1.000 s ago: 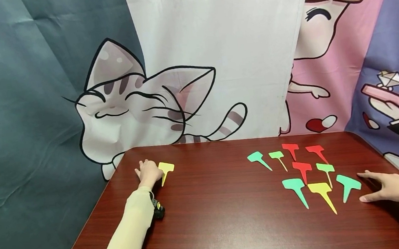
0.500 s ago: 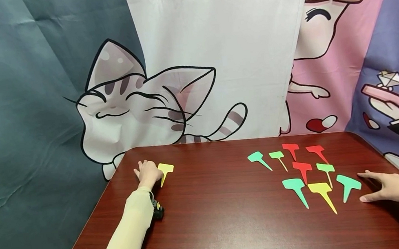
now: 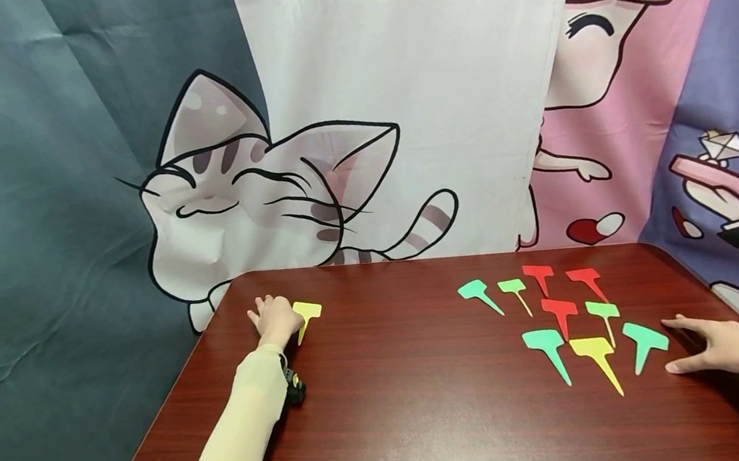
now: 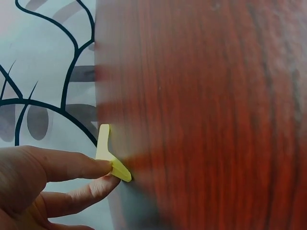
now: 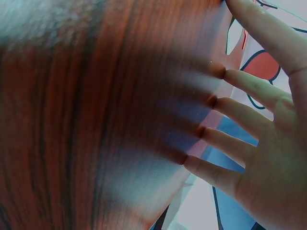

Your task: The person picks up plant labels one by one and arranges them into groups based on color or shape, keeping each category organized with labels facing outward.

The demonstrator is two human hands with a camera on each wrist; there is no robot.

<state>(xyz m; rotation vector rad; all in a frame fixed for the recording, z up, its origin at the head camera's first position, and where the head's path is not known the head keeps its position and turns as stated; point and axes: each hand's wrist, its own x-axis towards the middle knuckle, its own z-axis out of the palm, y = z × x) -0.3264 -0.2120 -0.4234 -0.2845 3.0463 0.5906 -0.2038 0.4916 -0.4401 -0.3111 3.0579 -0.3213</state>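
At the far left of the table, my left hand (image 3: 275, 320) pinches a yellow T-shaped plant label (image 3: 307, 311). The left wrist view shows the thumb and a finger on this label (image 4: 104, 139), close to the tabletop. My right hand (image 3: 732, 345) rests at the table's right side with its fingers spread. In the right wrist view the fingertips (image 5: 194, 163) touch the wood and nothing is held. Nearest to that hand lies a teal plant label (image 3: 645, 343), a little to the left of its fingers, apart from them.
Several more T-shaped labels lie on the right half of the brown table (image 3: 393, 380): red (image 3: 559, 310), light green (image 3: 602, 311), teal (image 3: 545, 343) and yellow (image 3: 593, 348). A printed cloth with a cartoon cat (image 3: 227, 239) hangs behind the far edge.
Hardly anything differs. My left hand and the yellow plant label have shifted only very slightly; the right hand and the other labels stay where they were.
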